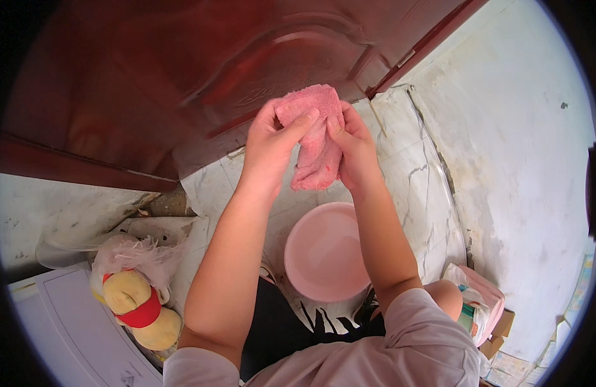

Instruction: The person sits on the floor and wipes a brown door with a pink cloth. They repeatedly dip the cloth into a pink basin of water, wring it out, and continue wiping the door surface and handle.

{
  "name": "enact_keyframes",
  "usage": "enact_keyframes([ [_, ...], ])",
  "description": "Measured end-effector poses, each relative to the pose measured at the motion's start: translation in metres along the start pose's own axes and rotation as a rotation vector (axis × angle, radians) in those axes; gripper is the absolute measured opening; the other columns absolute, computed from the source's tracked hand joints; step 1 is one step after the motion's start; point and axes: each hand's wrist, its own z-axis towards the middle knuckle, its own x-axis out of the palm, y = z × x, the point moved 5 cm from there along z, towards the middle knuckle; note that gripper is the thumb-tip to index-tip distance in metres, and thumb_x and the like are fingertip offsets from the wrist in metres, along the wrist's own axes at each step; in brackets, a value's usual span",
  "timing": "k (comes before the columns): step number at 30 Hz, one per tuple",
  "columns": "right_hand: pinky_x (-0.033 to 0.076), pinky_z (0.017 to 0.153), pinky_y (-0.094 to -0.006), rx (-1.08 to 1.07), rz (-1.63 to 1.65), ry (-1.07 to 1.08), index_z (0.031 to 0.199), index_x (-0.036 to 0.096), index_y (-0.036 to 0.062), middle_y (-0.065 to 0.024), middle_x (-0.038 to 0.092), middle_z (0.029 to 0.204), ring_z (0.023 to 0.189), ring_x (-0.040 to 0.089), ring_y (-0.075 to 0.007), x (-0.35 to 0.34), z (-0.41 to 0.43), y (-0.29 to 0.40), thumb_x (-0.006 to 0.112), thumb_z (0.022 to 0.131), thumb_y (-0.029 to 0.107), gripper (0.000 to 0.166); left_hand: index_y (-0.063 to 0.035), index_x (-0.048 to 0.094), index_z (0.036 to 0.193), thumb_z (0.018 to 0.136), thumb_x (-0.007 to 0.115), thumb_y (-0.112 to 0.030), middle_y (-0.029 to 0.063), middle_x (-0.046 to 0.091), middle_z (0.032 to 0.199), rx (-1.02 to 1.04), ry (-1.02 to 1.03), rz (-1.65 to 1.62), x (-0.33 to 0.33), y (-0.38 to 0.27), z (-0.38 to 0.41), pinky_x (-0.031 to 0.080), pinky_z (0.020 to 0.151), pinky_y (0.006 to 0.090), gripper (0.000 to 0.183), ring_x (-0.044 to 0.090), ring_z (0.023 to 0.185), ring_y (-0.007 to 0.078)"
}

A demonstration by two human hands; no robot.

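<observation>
Both my hands grip a pink terry cloth (310,145), held up in front of the door and above the floor. My left hand (273,140) has it by the left edge, thumb pressed on the front. On the opposite edge my right hand (354,145) pinches it, its thumb also on top. The cloth is bunched, its lower end hanging in folds. Below on the floor stands a round pink plastic basin (322,251), partly covered by my right forearm. The basin looks smooth inside; whether it holds water I cannot tell.
A dark red panelled door (220,63) rises ahead, with a white wall (511,159) on the right. To the left lies a yellow plush toy (148,309) with a red band, beside a clear plastic bag (133,256). A pink container (486,295) stands by my right knee.
</observation>
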Motion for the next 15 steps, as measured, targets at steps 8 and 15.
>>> enact_keyframes([
  [8, 0.054, 0.097, -0.0308, 0.030, -0.264, 0.166, 0.129, 0.062, 0.0057, -0.0025, 0.071, 0.120, 0.110, 0.066, -0.0128, -0.019, -0.009, -0.004, 0.081, 0.100, 0.013, 0.035, -0.0034, 0.071, 0.118, 0.098, 0.082, -0.011, 0.0055, 0.075, 0.114, 0.058, 0.010, 0.161, -0.002, 0.008, 0.000, 0.055, 0.093, 0.0318, 0.024, 0.069, 0.104, 0.0125],
  [15, 0.056, 0.094, -0.0324, -0.316, -0.317, -0.102, 0.120, 0.065, 0.0055, -0.0023, 0.071, 0.121, 0.106, 0.067, -0.0133, -0.028, 0.030, 0.021, 0.078, 0.093, 0.002, 0.029, -0.0076, 0.067, 0.121, 0.108, 0.065, -0.024, 0.0038, 0.070, 0.123, -0.005, -0.268, 0.171, -0.015, 0.000, 0.000, 0.053, 0.092, 0.0335, 0.022, 0.063, 0.110, 0.0130],
])
